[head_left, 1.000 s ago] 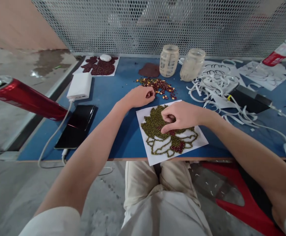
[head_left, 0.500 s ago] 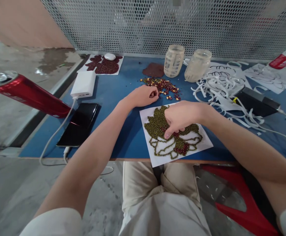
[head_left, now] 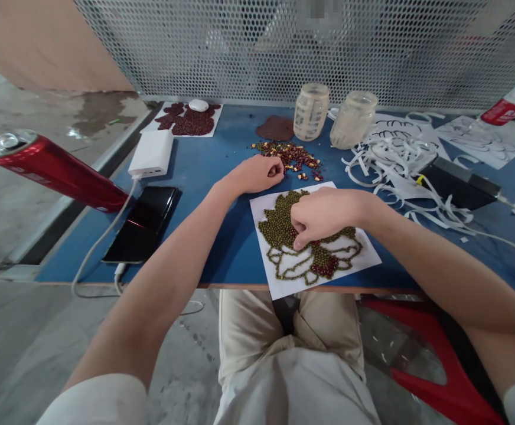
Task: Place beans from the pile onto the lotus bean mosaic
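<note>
In front of me lies a white paper sheet [head_left: 364, 258] with a picture made of green beans [head_left: 279, 221] and some dark red beans [head_left: 327, 267]. My right hand [head_left: 315, 215] is over the sheet's middle, thumb and fingers pinched together at the beans; whatever is between the fingertips is hidden. Curled on the blue table, my left hand [head_left: 264, 173] rests just beyond the sheet's upper left corner. It touches the edge of a loose pile of mixed beans and corn kernels [head_left: 295, 156], and its fingertips are tucked out of sight.
Two cloudy jars [head_left: 311, 112] stand behind the pile. White paper strips [head_left: 390, 154] and a black box [head_left: 458, 183] with a cable lie to the right. On the left are a red can [head_left: 58, 171], a white power bank [head_left: 152, 152] and a phone [head_left: 142, 224].
My right hand's fingers have curled in slightly over the bean picture, uncovering more of the sheet's top edge. The left hand stays in place beside the pile.
</note>
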Tool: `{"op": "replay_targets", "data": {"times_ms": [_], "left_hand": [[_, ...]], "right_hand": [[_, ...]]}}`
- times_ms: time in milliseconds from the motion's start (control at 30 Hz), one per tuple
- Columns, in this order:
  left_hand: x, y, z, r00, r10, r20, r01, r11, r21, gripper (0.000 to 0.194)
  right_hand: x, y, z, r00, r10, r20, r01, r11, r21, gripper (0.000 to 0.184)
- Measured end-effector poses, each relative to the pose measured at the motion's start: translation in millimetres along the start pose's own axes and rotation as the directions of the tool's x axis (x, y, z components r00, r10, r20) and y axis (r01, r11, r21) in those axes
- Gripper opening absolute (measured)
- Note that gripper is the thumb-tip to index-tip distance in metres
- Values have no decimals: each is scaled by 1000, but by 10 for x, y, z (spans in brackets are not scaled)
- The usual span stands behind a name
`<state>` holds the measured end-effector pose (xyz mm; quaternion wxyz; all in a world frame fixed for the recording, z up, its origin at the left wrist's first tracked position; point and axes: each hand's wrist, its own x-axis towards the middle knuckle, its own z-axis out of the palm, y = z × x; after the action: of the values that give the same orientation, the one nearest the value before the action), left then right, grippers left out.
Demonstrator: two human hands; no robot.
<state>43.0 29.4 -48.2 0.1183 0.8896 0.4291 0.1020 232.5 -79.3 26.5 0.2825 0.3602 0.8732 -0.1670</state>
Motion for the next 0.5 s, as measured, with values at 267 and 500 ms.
{"op": "replay_targets", "data": {"times_ms": [267, 500], "left_hand": [[-6, -57, 22, 999, 29, -16, -30, 999, -43, 22], [-17, -60, 5, 1000, 15, -8, -15, 999, -45, 24]], "right_hand": [[129, 137, 68, 999, 39, -10, -38, 997, 72, 53], [49, -58, 69, 988, 149, -41, -148, 989, 27, 46]]}}
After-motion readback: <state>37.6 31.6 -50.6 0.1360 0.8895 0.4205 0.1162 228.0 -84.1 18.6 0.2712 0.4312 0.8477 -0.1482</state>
